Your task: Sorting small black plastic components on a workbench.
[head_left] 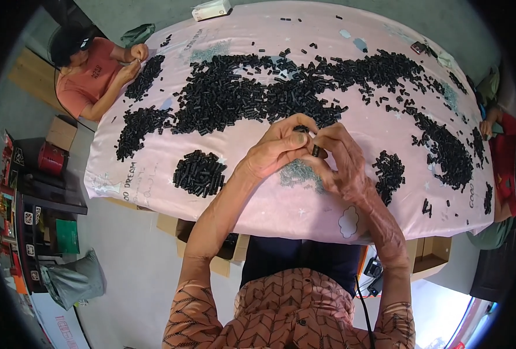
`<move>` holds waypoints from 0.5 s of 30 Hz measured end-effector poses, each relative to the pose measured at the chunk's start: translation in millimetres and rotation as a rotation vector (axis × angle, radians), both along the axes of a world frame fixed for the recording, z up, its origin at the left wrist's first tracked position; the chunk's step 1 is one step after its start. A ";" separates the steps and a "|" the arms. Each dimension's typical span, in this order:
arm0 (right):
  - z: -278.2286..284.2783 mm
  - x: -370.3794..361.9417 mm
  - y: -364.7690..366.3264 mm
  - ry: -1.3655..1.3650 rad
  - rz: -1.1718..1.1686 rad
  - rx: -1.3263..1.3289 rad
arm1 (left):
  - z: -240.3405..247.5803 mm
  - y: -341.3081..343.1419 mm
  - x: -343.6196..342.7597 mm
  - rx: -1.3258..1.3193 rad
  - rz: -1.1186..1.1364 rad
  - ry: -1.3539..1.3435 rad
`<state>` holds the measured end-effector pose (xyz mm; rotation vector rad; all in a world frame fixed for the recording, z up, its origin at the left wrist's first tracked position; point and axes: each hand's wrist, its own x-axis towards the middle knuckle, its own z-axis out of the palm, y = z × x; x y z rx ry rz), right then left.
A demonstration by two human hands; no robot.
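My left hand (276, 146) and my right hand (344, 161) meet over the near middle of the pink cloth. Pinched in the left fingers is a small black cylindrical piece (300, 128), partly covered by them. The right finger and thumb close on another black piece (315, 150), close beside the left fingertips. Beneath the hands lies a loose heap of small clear pieces (300, 176). A round pile of black pieces (199, 174) sits left of my left forearm, and a smaller black pile (389, 174) lies just right of my right hand.
Large heaps of black pieces (223, 96) spread across the table (258, 212). A co-worker (92, 75) handles something small at the left edge; another person's hand (489, 123) shows at the right. Cardboard boxes (431, 256) stand beneath the table, and a white box (211, 10) lies at the back.
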<state>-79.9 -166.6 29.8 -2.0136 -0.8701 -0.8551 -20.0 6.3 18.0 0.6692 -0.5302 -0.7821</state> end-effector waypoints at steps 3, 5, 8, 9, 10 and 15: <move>-0.1 -0.9 -2.5 -0.012 -0.014 -0.020 | -5.1 -2.0 1.3 -0.004 0.000 0.015; 1.7 -0.6 -0.1 -0.025 -0.006 -0.016 | -9.0 1.6 3.3 -0.011 -0.003 0.026; 3.5 -2.0 0.0 0.060 -0.047 -0.024 | -7.3 0.5 2.6 0.034 0.023 0.012; 0.6 1.3 -2.9 0.043 -0.041 -0.028 | -5.7 -2.7 1.7 0.063 0.063 -0.018; 1.8 3.4 -2.7 0.029 -0.032 -0.029 | -3.8 -3.7 -1.0 0.095 0.105 -0.044; 1.6 20.1 -18.5 0.210 0.113 0.174 | -4.7 2.8 13.3 0.133 0.271 0.003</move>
